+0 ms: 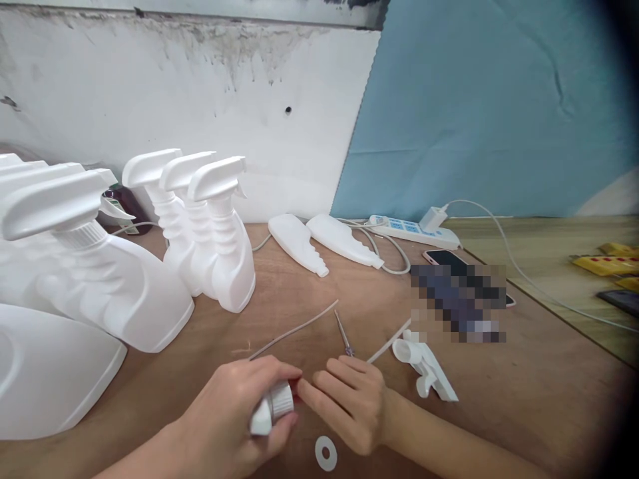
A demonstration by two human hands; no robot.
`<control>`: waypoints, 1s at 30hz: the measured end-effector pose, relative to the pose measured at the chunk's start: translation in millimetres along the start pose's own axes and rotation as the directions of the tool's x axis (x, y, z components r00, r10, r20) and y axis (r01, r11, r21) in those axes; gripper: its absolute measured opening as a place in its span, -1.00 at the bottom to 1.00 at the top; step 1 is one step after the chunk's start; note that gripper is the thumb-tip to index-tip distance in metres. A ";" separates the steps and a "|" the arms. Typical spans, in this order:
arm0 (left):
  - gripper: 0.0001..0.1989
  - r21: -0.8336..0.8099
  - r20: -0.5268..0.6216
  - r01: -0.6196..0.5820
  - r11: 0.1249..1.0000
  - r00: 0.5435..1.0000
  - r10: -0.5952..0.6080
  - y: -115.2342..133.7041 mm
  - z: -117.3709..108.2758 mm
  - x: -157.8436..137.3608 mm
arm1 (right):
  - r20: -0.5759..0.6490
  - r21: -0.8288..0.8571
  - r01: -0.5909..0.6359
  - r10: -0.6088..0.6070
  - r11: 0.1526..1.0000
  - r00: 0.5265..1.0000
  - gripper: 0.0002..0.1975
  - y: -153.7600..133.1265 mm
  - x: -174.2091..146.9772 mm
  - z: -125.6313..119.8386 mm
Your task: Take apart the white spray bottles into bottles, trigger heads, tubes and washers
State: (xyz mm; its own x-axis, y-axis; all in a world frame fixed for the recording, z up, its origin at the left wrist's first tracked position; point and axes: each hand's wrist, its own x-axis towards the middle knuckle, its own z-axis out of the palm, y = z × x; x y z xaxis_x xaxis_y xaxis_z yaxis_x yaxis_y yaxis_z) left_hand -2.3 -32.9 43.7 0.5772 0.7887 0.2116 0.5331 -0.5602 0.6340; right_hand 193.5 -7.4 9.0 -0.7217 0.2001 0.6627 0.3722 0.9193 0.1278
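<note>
My left hand (234, 412) is closed around a white spray trigger head (262, 419), its ribbed collar (282, 398) turned to the right. My right hand (344, 402) has its fingers curled together, with the fingertips at the open end of that collar. Whatever they pinch is hidden. Just beyond the right knuckles a thin pointed metal tool (343, 332) shows; I cannot tell whether it lies on the table or is in the hand. A flat white ring washer (326, 454) lies below the hands. A thin tube (294, 330) extends beyond my left hand.
Several white spray bottles (134, 293) stand at the left. Two white bottles (298, 243) lie near the wall beside a power strip (414, 230) with cables. Another trigger head (424, 364) lies at right near a tube (389, 340) and a phone (449, 261).
</note>
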 end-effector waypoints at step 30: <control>-0.80 0.620 -0.078 -0.428 0.658 0.801 0.594 -24.3 25.5 -23.2 | 0.634 0.187 -0.277 0.100 0.942 0.767 -0.69 23.2 70.5 29.7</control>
State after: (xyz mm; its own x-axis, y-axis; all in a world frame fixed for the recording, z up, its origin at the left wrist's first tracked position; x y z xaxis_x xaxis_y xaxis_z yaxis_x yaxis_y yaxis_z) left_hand -12.9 -44.1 4.4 0.7305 0.3183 0.6042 0.4870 -0.8630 -0.1341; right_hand 134.0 38.1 36.8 -0.8864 0.4600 0.0529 0.4417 0.8743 -0.2014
